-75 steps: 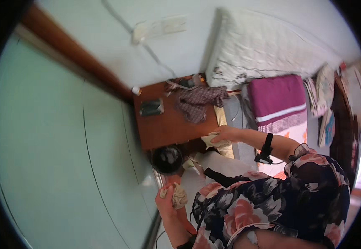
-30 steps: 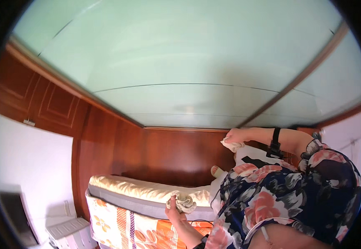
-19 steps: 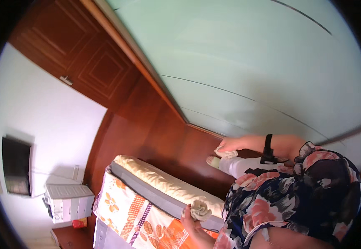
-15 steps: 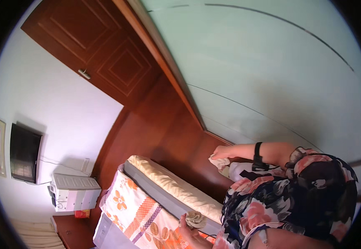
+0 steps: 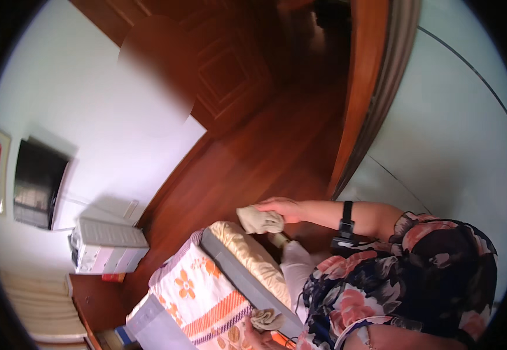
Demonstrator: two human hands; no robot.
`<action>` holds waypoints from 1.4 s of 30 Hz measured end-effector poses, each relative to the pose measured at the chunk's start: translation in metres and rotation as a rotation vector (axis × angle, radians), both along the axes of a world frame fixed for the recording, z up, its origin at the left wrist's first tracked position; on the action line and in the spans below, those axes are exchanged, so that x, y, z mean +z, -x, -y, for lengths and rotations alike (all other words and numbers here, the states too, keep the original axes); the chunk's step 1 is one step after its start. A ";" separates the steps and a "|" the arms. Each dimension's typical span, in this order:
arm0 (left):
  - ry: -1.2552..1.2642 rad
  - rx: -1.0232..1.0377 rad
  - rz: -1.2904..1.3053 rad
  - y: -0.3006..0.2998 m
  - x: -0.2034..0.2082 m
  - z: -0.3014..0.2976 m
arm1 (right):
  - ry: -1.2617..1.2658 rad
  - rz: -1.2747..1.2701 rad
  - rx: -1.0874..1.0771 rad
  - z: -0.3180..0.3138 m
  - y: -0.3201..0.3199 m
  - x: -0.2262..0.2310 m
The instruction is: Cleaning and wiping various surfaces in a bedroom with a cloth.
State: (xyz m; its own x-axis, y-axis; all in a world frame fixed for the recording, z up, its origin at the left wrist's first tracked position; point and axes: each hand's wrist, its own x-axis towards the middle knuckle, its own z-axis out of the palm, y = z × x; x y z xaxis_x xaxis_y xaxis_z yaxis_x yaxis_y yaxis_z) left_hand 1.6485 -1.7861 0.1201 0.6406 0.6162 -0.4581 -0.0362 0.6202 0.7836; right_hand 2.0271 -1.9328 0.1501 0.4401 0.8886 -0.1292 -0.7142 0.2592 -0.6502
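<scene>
A crumpled beige cloth (image 5: 259, 220) hangs in my right hand (image 5: 284, 208), which is held out over the wooden floor past the corner of the bed. Its fingers are closed on one end of the fabric. Lower in the view, my left hand (image 5: 256, 337) is at the bed's edge, its fingers around a second bunched beige cloth (image 5: 267, 319). Beneath that hand lies a flowered orange and white bedspread (image 5: 190, 289). A black strap (image 5: 347, 217) with a small device circles my right forearm. Part of the left hand is cut off by the lower edge.
The bed's grey side (image 5: 239, 277) and a shiny cream cover (image 5: 247, 256) run beside my leg. A brown door (image 5: 224, 70) stands near a doorway with a wooden frame (image 5: 363, 81). A drawer unit (image 5: 110, 248) and a wall television (image 5: 40, 184) are at the left.
The view has turned, bringing more of the doorway and its frame into sight. My right hand has moved left with its cloth, toward the bed's corner. My left hand still holds its cloth.
</scene>
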 end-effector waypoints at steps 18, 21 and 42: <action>-0.047 -0.480 -0.129 -0.375 0.088 -0.148 | -0.053 0.247 -0.342 -0.007 -0.161 0.051; -0.136 -0.618 -0.257 -0.442 0.085 -0.148 | 0.114 0.283 -0.343 -0.005 -0.197 0.034; -0.279 -1.235 -0.071 -0.821 0.061 -0.083 | 0.722 0.440 -1.303 0.182 -0.246 0.036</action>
